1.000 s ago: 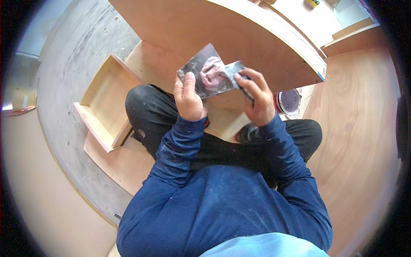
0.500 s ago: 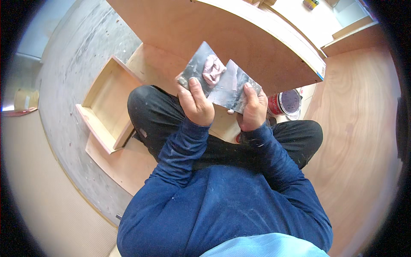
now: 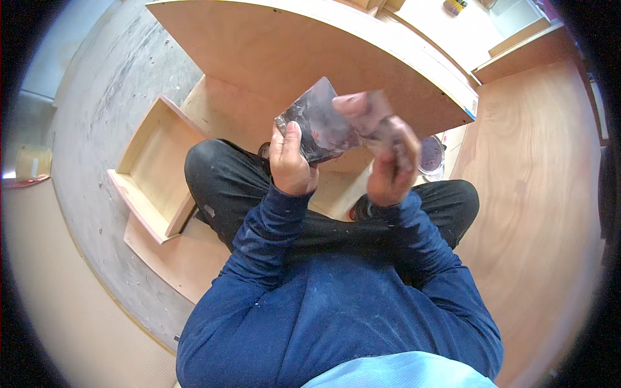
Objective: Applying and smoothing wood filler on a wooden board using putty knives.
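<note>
My left hand (image 3: 292,165) is closed on a flat, smeared putty scraper (image 3: 318,116), with the thumb across its near corner. The blade's face carries a thin grey-pink film. In my right hand (image 3: 391,178) is a second putty scraper (image 3: 376,111), blurred by motion, its edge close to or touching the first blade. A lump of pinkish putty (image 3: 351,104) shows at its upper left, smeared in the picture. Both hands are above my crossed legs, in front of a wooden cabinet panel (image 3: 310,58).
An open tin of pinkish putty (image 3: 431,156) stands beyond my right knee. To the left lies a shallow wooden drawer (image 3: 157,155) on a plywood sheet (image 3: 171,255) over the grey floor (image 3: 110,194). A broad plywood panel (image 3: 530,168) extends along the right.
The putty lump has gone from the left scraper's blade to the right one. My right hand has turned and lifted its scraper; the left blade now has only smears.
</note>
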`<state>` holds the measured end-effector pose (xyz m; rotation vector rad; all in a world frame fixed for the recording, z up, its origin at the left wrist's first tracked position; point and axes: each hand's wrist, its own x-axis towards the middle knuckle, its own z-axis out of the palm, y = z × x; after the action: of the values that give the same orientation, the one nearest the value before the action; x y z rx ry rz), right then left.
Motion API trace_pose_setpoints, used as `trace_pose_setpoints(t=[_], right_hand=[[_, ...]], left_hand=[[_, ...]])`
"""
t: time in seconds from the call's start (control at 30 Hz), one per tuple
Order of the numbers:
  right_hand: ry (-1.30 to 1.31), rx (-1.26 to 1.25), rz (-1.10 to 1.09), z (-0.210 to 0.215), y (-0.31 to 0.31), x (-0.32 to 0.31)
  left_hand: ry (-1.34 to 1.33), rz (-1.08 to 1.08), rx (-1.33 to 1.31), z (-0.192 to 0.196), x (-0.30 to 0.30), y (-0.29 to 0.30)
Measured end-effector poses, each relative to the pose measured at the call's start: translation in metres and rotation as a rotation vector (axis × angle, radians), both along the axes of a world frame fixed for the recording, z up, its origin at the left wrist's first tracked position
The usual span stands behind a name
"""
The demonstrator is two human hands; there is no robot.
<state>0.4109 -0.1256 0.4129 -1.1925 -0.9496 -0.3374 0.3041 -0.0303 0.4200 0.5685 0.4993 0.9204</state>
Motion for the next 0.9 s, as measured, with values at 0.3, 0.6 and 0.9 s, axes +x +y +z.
trace_pose_setpoints(t=[0.3,0.6,0.9], right_hand=[[-0.426,-0.262,0.194,0.008,-0.006,-0.002],[-0.393,-0.359,0.142,0.003,-0.01,-0.007],[-0.258,-0.706,0.028,0.041,-0.026,0.019]], left_hand=[[0.014,-0.016,0.018,-0.007,0.002,-0.007],[-0.058,0.1,0.052,-0.008,0.0,-0.011],[0.335,0.302,0.267,-0.026,-0.001,0.002]])
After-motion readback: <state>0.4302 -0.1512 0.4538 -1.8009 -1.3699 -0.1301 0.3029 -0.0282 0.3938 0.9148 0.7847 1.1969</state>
